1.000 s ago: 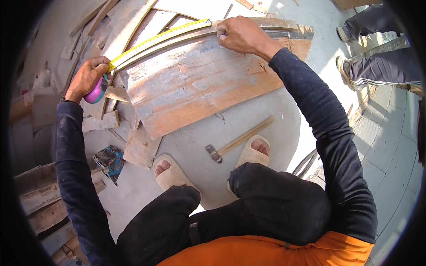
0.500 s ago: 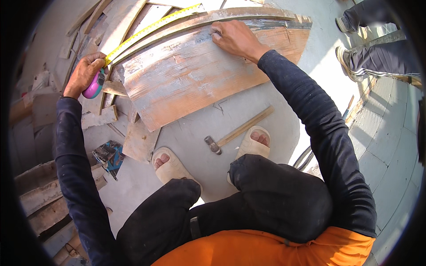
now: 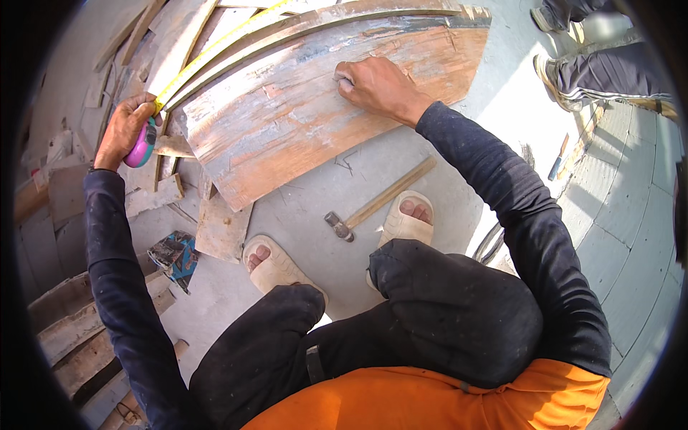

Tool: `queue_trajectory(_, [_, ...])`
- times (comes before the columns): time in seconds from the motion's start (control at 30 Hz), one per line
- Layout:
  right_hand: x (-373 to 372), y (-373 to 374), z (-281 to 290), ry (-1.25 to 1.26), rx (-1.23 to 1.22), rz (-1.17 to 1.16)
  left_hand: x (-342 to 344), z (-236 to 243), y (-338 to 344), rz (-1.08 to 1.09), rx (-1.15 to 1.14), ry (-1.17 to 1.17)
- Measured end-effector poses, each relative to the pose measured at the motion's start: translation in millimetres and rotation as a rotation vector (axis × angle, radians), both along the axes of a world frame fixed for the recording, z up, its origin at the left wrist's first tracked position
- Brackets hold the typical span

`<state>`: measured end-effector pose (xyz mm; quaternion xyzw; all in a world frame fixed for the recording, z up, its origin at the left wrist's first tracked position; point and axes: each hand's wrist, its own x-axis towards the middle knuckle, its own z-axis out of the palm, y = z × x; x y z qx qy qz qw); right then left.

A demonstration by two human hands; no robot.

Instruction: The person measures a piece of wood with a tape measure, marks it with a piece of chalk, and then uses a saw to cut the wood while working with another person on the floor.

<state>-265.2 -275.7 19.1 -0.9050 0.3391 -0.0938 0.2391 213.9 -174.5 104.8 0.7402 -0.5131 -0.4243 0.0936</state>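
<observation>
My left hand (image 3: 122, 136) is closed round a purple and teal tape measure (image 3: 138, 149), at the far left. Its yellow blade (image 3: 215, 50) is pulled out and slants away to the upper right, past the top edge of the view. Over a worn, paint-stained wooden board (image 3: 287, 136) is my right hand (image 3: 383, 87), fingers curled in; whatever they may hold is hidden. Along the board's far edge runs a long narrow wooden strip (image 3: 308, 30), with the blade just beyond it.
A hammer (image 3: 390, 192) lies on the floor between my sandalled feet and the board. Scrap planks (image 3: 79, 337) pile up at left, near a blue and black box-like object (image 3: 175, 259). At upper right are another person's legs (image 3: 609, 75) and a screwdriver-like tool (image 3: 559, 158).
My right hand has come back from the board's far edge toward me, over the board's middle. My left hand still grips the tape measure. The whole view has shifted slightly.
</observation>
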Motion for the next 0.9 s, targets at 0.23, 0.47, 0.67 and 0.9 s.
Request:
queue_trajectory(0.23, [-19.1,31.6,0.0,0.062,0.075,-0.012,0.8,-1.1,0.9,-0.024,-0.026,-0.054])
queue_trajectory(0.47, [-13.3,20.9,7.4,0.013,0.068,-0.064,-8.2,3.5,3.7,-0.03,-0.095,-0.071])
queue_trajectory(0.67, [9.3,2.8,2.9,0.028,0.052,-0.08,-15.4,3.3,15.4,0.003,-0.135,-0.107])
queue_trajectory(0.9, [-32.0,47.5,15.8,0.115,0.206,-0.097,-15.1,5.9,27.6,0.014,-0.241,-0.052])
